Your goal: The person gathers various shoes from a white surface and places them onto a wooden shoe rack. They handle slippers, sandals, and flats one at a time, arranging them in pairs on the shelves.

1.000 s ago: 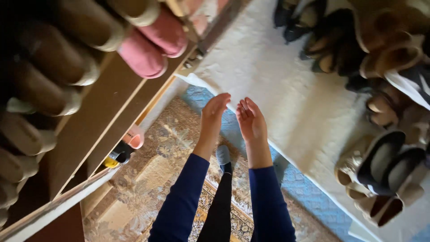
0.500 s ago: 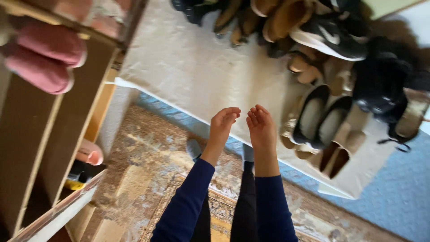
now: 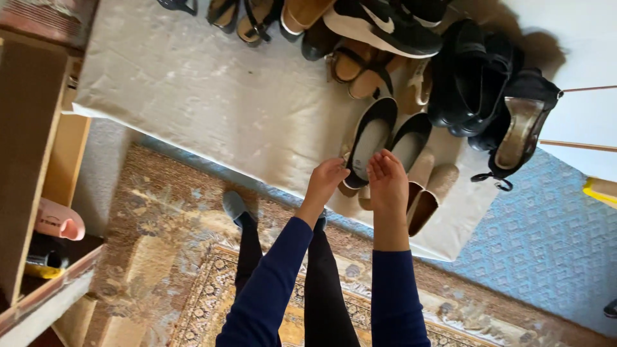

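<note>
My left hand (image 3: 326,179) and my right hand (image 3: 387,180) reach forward side by side, both empty, fingers loosely curled and apart. They hover over the near end of a pair of black flat shoes (image 3: 371,136) with grey insoles. Beside those lies a pair of tan shoes (image 3: 432,193). All the shoes rest on a white cloth (image 3: 212,103) spread on the floor. I wear dark blue sleeves and black trousers, and my grey-socked foot (image 3: 234,207) stands on a patterned rug (image 3: 167,257).
Several more shoes crowd the cloth's far side: black sneakers (image 3: 385,26), sandals (image 3: 247,16), black heeled shoes (image 3: 514,122). A wooden shoe rack (image 3: 38,128) stands at the left with a pink slipper (image 3: 59,222) low down. A blue carpet (image 3: 546,225) lies at the right.
The view has swung right, away from the rack. My hands have come over the black flat shoes, which were further right before.
</note>
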